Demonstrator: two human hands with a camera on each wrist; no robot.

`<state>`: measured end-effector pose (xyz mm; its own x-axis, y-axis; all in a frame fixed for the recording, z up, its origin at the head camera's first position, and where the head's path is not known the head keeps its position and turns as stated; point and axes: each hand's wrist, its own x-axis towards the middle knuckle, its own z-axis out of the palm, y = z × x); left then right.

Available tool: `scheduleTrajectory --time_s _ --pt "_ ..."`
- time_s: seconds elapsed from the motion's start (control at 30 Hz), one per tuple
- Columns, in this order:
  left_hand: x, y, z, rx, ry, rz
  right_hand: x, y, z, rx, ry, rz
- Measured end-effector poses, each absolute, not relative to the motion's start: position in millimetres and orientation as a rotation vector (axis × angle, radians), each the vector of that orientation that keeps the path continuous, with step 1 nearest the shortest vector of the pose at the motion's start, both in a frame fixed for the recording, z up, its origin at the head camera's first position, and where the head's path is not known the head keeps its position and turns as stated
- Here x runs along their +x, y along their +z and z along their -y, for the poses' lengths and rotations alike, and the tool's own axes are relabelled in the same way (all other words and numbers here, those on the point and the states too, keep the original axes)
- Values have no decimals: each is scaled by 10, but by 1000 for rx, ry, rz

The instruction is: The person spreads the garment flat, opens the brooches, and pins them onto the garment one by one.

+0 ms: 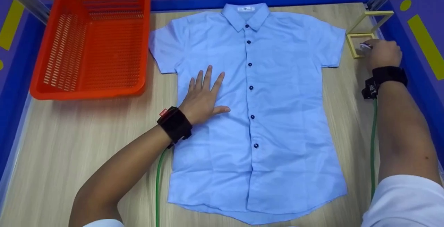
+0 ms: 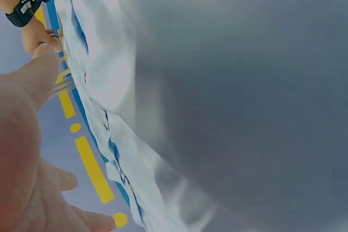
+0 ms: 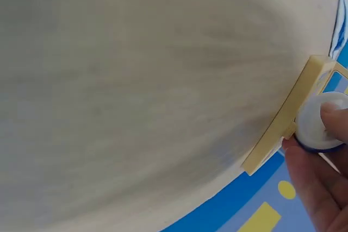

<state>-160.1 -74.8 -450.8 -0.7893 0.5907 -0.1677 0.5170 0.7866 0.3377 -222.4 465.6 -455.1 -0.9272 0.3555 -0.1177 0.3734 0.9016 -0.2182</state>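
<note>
Your R hand (image 1: 384,54) pinches a round white item (image 3: 310,129) by the yellow stand (image 1: 360,35) (contact unclear), just R of the shirt (image 1: 284,109), w/ your L hand (image 1: 201,102), fingers apart, on its L half.

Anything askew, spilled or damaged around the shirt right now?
Nothing spilled or damaged stands out. The shirt lies spread out, with only slight creases, some near the left hand. The right hand holds a round white object at the yellow frame.
</note>
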Motion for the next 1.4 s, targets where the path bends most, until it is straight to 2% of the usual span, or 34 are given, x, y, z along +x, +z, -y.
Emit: scheduleTrajectory --time_s 0.3,0.7,1.07,1.4 --pt "-1765 -4456 744 804 326 -2731 -2240 -4452 -4594 618 -607 -3120" --pt "-2392 -4140 298 698 216 -2790 -2256 -4254 -4370 664 -668 -3092" --pt "-2826 -3965 -312 686 182 -2803 -2362 -4305 -3816 508 -783 -3178" --pt "-2954 -4122 -690 673 436 -2842 -2503 -4337 -3026 225 -1235 -3096"
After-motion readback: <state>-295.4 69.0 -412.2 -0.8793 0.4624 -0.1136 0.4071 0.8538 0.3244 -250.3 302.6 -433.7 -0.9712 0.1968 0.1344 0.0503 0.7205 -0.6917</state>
